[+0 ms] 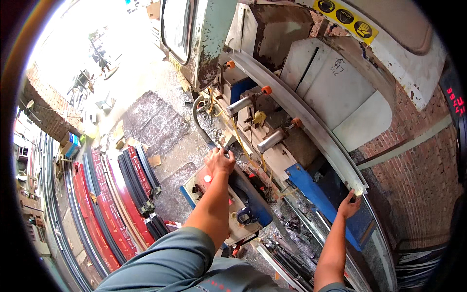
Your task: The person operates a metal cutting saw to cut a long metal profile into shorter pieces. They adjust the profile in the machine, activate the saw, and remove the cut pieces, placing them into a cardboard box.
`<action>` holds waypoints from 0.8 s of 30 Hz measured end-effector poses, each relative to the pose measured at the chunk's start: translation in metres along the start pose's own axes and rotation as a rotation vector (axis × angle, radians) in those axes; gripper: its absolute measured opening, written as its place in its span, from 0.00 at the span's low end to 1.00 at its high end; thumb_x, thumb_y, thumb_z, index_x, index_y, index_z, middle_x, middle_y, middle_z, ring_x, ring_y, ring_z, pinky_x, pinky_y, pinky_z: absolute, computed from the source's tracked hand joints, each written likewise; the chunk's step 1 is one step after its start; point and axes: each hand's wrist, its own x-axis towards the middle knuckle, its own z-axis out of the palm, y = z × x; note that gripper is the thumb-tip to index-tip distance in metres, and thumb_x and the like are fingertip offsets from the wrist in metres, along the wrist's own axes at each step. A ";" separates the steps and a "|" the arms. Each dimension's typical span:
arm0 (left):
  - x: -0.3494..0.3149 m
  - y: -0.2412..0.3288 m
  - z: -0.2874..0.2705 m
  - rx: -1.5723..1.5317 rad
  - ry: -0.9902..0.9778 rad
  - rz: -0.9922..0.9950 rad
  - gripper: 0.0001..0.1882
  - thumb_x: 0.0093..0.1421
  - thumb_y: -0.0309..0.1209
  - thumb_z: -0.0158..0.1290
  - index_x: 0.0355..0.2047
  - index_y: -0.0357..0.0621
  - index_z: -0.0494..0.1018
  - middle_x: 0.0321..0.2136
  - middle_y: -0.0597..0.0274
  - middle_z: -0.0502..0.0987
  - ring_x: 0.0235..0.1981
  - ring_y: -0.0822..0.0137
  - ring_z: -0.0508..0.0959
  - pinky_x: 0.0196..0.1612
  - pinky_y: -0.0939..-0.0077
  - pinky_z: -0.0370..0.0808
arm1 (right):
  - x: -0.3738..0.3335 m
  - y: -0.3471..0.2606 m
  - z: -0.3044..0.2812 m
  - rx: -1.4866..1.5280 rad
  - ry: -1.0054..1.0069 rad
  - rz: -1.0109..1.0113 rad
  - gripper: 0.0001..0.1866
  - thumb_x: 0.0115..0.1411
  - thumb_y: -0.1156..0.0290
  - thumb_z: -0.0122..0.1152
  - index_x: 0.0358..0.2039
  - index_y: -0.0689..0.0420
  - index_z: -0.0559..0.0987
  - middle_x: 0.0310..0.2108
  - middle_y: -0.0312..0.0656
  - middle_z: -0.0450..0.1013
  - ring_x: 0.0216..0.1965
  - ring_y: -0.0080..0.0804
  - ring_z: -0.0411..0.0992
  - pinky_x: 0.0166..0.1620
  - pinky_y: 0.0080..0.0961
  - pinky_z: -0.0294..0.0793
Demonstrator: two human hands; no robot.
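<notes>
A long pale metal profile (311, 121) lies slantwise along the machine bed, under the saw guards. Its near end is pinched between the thumb and fingers of my right hand (348, 205). My left hand (219, 161) is at the far end of a control box (202, 182) with its fingers curled down. What those fingers press or grip is hidden. A black hose (198, 113) runs down close to them. Beside the profile stand clamp cylinders with orange tips, such as the nearer cylinder (272, 140).
Grey machine guards (335, 82) stand behind the profile, before a brick wall (413, 170). A red digital display (456, 100) is at the far right. Stacks of red-wrapped and dark profiles (114, 209) lie at left. Metal chips (155, 119) litter the floor.
</notes>
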 end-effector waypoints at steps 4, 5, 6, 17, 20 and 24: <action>-0.002 -0.002 0.003 0.005 0.009 -0.006 0.19 0.56 0.49 0.51 0.33 0.50 0.83 0.38 0.60 0.80 0.48 0.58 0.75 0.55 0.60 0.65 | -0.001 0.003 0.005 -0.051 0.049 -0.045 0.47 0.62 0.33 0.52 0.56 0.72 0.70 0.49 0.61 0.71 0.52 0.58 0.70 0.51 0.51 0.71; -0.002 -0.001 0.003 0.006 0.001 -0.008 0.19 0.56 0.49 0.52 0.33 0.50 0.83 0.38 0.61 0.80 0.48 0.58 0.75 0.55 0.60 0.65 | 0.000 0.005 0.006 -0.051 0.052 -0.043 0.47 0.62 0.33 0.52 0.56 0.71 0.71 0.49 0.61 0.71 0.52 0.59 0.70 0.52 0.51 0.71; -0.003 0.000 0.003 0.006 -0.007 -0.011 0.19 0.56 0.49 0.52 0.32 0.50 0.83 0.38 0.61 0.80 0.48 0.59 0.75 0.55 0.60 0.65 | 0.000 0.008 0.008 -0.050 0.055 -0.041 0.47 0.62 0.33 0.52 0.56 0.71 0.71 0.50 0.61 0.71 0.52 0.59 0.70 0.52 0.51 0.70; -0.005 -0.002 0.005 0.002 0.013 -0.012 0.18 0.56 0.49 0.52 0.33 0.51 0.83 0.38 0.61 0.79 0.47 0.59 0.75 0.54 0.60 0.65 | -0.002 0.002 0.008 -0.041 0.011 -0.016 0.46 0.63 0.34 0.52 0.57 0.71 0.70 0.55 0.61 0.69 0.58 0.57 0.66 0.57 0.50 0.67; -0.005 0.000 0.004 0.002 -0.003 -0.013 0.18 0.56 0.49 0.52 0.33 0.50 0.83 0.38 0.61 0.79 0.47 0.59 0.75 0.54 0.61 0.65 | -0.001 0.001 0.005 -0.047 -0.002 -0.023 0.45 0.63 0.34 0.52 0.58 0.70 0.70 0.55 0.61 0.69 0.58 0.56 0.66 0.58 0.49 0.67; -0.005 0.000 0.003 0.001 0.003 -0.013 0.19 0.56 0.49 0.53 0.33 0.50 0.83 0.38 0.61 0.79 0.48 0.59 0.75 0.53 0.61 0.66 | -0.001 -0.001 0.006 -0.028 0.009 -0.024 0.44 0.64 0.35 0.53 0.57 0.70 0.70 0.54 0.60 0.69 0.57 0.56 0.67 0.57 0.50 0.67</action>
